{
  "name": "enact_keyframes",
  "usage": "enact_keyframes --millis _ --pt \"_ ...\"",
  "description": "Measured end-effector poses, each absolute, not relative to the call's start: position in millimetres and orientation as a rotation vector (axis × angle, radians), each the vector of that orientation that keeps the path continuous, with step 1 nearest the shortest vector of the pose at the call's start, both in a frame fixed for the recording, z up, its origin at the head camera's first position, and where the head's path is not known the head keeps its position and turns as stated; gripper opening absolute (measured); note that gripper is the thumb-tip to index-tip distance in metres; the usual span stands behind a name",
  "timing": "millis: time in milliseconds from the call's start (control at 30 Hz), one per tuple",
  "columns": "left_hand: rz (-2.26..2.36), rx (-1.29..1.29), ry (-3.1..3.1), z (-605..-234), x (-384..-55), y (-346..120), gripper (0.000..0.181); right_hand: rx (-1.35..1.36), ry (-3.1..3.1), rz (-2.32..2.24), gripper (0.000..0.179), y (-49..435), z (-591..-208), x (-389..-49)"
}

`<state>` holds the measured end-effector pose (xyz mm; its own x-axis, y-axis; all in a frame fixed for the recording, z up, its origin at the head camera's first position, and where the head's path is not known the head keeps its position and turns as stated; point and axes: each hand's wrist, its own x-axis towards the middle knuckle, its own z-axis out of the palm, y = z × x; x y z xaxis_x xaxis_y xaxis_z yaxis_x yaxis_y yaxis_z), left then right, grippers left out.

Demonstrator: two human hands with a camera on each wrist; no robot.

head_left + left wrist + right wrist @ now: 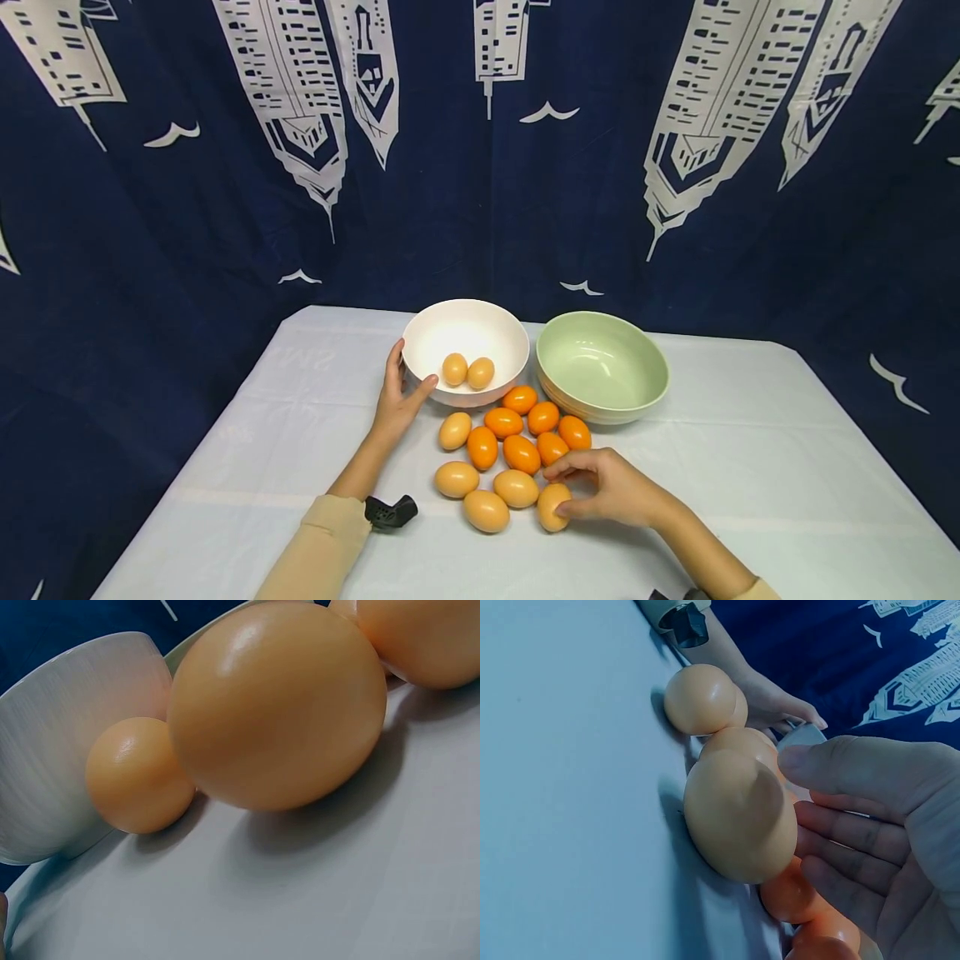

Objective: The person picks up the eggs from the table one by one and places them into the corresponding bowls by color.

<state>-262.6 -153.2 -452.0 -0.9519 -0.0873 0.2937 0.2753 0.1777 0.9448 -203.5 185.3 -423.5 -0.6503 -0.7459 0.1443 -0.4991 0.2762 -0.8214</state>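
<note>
My left hand point(393, 410) holds the left side of a white bowl point(506, 333), thumb toward the front and fingers along its outer wall. Two tan eggs point(480, 373) lie inside that bowl. Close to a tan egg point(553, 507) on the table, my right hand point(618, 492) has its thumb and fingers spread around it. In the right wrist view the thumb casts a shadow on this egg point(739, 825); firm contact cannot be made out. Several other tan eggs point(487, 511) lie left of it, and several orange eggs point(521, 454) cluster behind.
A green bowl point(600, 367) stands right of the white one, with no eggs visible inside. Both bowls are at the back of the white-covered table point(750, 433). Behind hangs a dark blue cloth point(487, 225) printed with white buildings.
</note>
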Motion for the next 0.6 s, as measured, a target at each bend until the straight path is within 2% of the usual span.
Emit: enact_keyframes --millis 167,367,600 --pt "-1.825 -0.169 -2.173 -468.8 -272.8 -156.0 0.084 -1.212 2.359 -1.202 0.032 187.1 -426.4 -199.3" --pt "-1.812 -0.177 -2.162 -470.2 -272.6 -155.6 0.084 -1.216 2.412 -1.05 0.032 186.0 -429.5 -195.1" --pt "-1.806 -0.174 -2.165 -469.5 -273.0 -155.2 0.084 -1.178 2.365 -1.098 0.033 185.8 -433.8 -195.0"
